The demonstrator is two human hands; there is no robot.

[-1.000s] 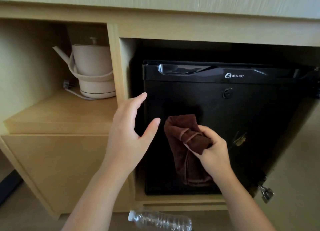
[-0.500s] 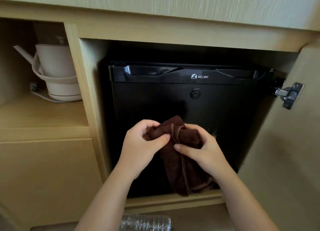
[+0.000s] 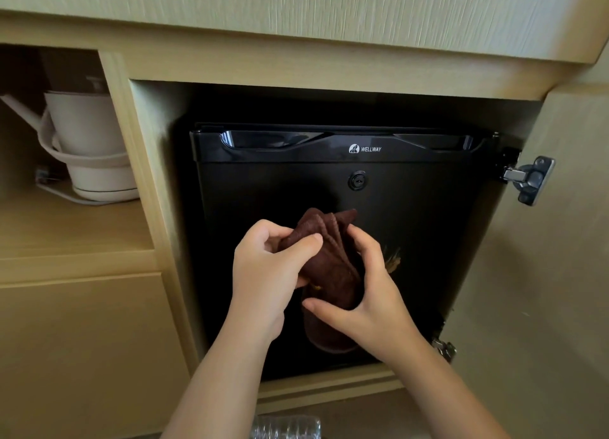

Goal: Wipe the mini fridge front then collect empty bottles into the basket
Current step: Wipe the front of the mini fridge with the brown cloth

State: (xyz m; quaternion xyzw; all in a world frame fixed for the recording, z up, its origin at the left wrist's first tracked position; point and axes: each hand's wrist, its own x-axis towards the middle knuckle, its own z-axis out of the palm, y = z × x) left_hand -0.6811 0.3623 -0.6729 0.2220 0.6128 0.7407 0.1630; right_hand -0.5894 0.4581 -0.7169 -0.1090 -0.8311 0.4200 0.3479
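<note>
While the brown cloth (image 3: 329,267) is held before the mini fridge (image 3: 412,241), it is gripped by 2 hands. Its upper folds are pinched between the thumb and curled fingers of the left hand (image 3: 267,267), at the cloth's 9 o'clock. Its lower bundle is clasped by the right hand (image 3: 369,300), at 4 o'clock, thumb pressed across the fabric. Contact with the fridge door cannot be confirmed. A clear bottle (image 3: 285,428) is cut off at the view's 6 o'clock; a pale kettle (image 3: 89,148) is shelved at the fridge's 9 o'clock.
</note>
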